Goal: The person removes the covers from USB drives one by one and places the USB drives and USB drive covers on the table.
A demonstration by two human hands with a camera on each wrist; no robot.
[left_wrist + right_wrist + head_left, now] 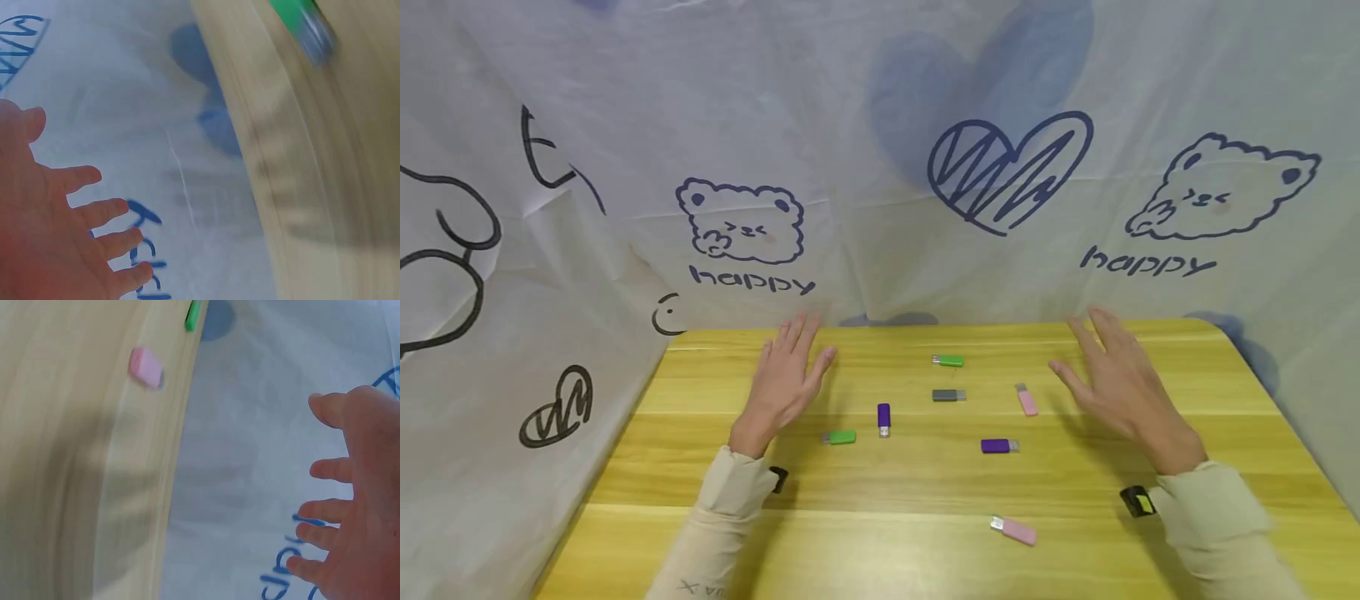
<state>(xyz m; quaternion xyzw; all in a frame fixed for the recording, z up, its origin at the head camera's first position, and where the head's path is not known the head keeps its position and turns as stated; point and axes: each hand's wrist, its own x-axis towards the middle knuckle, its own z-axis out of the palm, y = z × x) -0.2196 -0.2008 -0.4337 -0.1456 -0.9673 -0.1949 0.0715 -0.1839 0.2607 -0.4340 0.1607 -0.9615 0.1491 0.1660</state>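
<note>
Both hands are raised with fingers spread and hold nothing. In the head view my left hand [782, 379] is nearest a green USB stick [841, 437] and a purple USB stick [883, 419]. My right hand [1116, 379] is beside a pink USB stick [1027, 400]. Between the hands lie a second green USB stick [950, 361], a grey USB stick [948, 396] and a second purple one [998, 447]. Closer to the front is another pink USB stick [1015, 531]. The right wrist view shows the right palm [369, 531] apart from a pink stick [145, 367].
The sticks lie scattered on a wooden table [865, 525]. Behind its far edge hangs a pale cloth [865, 167] with drawn bears and hearts; it also lines the left and right sides. A small dark device [1138, 502] is at the right cuff, another [778, 479] at the left.
</note>
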